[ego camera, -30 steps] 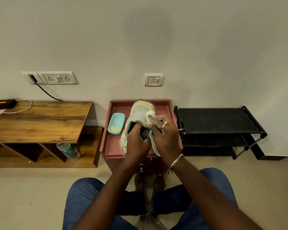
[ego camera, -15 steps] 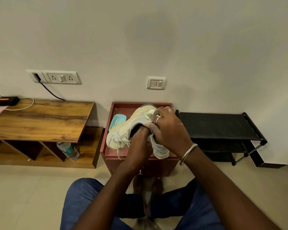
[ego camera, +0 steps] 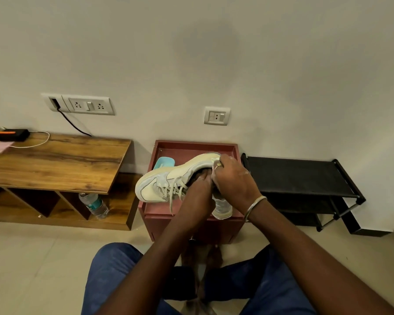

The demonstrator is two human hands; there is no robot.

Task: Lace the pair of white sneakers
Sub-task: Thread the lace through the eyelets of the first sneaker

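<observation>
Head view: left hand point(ego camera: 197, 193) and right hand point(ego camera: 233, 181) grip a tipped, loose-laced white sneaker point(ego camera: 166, 177).

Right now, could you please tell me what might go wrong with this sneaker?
The loose lace dangling from the tilted sneaker could slip out of its eyelets. The sneaker's toe appears to overhang the edge of the red cabinet; if the left hand or right hand slips, it may drop.

sneaker point(ego camera: 168, 180) swung toe-left onto its side, laces point(ego camera: 171, 198) now dangling; right hand point(ego camera: 234, 180) shifted to heel
</observation>
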